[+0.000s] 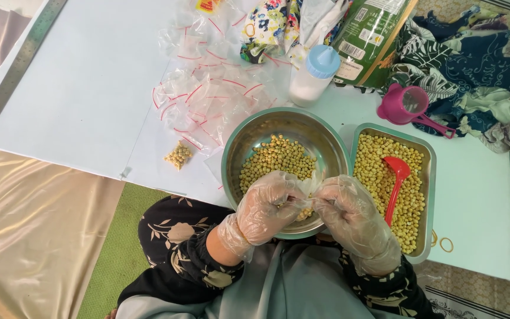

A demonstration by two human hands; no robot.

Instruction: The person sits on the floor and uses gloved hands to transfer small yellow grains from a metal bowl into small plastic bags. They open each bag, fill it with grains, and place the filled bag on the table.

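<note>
Far left of us lay a filled bag (179, 155) beside a pile of empty bags (208, 94). Our left hand (265, 208) and right hand (352, 217) together pinched a small bag (305, 192) over the bowl (237, 147). A tray (427, 177) with a red scoop (395, 183) sat right.

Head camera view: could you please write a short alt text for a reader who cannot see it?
Two gloved hands, left hand and right hand, pinch a small clear bag over a round steel bowl of yellow beans. Beside it, a rectangular steel tray holds more beans and a red scoop. Empty zip bags and one filled bag lie on the white board.
</note>
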